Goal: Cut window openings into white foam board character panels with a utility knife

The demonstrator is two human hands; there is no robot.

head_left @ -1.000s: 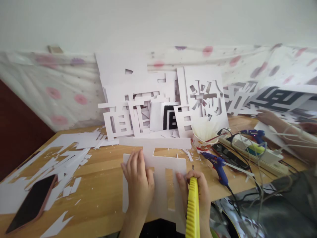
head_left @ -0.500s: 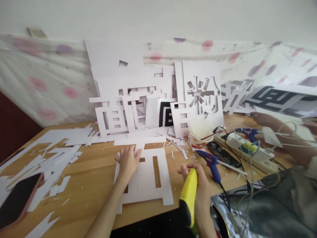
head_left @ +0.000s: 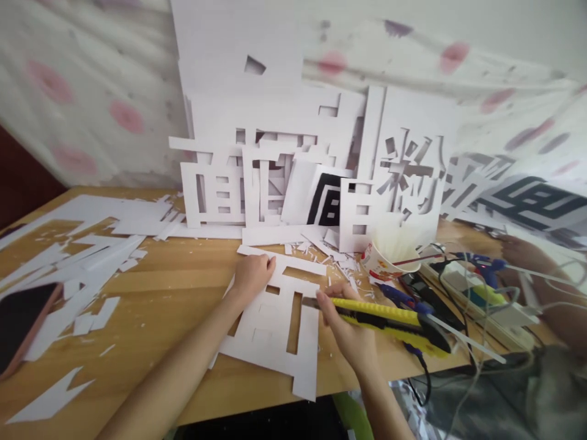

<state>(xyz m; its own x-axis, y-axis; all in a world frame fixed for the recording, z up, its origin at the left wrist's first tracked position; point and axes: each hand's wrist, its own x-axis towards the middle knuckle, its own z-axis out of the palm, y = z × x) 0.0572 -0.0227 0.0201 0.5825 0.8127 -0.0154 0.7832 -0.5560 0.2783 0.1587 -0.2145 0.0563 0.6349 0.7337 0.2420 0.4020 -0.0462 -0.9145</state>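
A white cut-out board (head_left: 275, 330) with several rectangular openings lies tilted on the wooden table in front of me. My left hand (head_left: 253, 278) is closed with curled fingers at its upper left part, gripping it there. In my right hand (head_left: 346, 327) is a yellow and black utility knife (head_left: 380, 315), held nearly level. Its blade points left, over the board's right strip, beside the tall slot; whether it touches the board I cannot tell. Faint rectangular lines show on the board's middle.
More cut-out boards (head_left: 213, 201) lean against the patterned wall covering. A paper cup (head_left: 383, 263), blue glue gun (head_left: 403, 299) and power strip (head_left: 486, 305) with cords stand on the right. A phone (head_left: 27, 324) and paper scraps (head_left: 98, 315) lie left. Another person's hand (head_left: 523, 263) is far right.
My left hand has gone from spread fingers to curled ones on the board, which has turned slightly. The knife has swung from upright to level, its blade now over the board.
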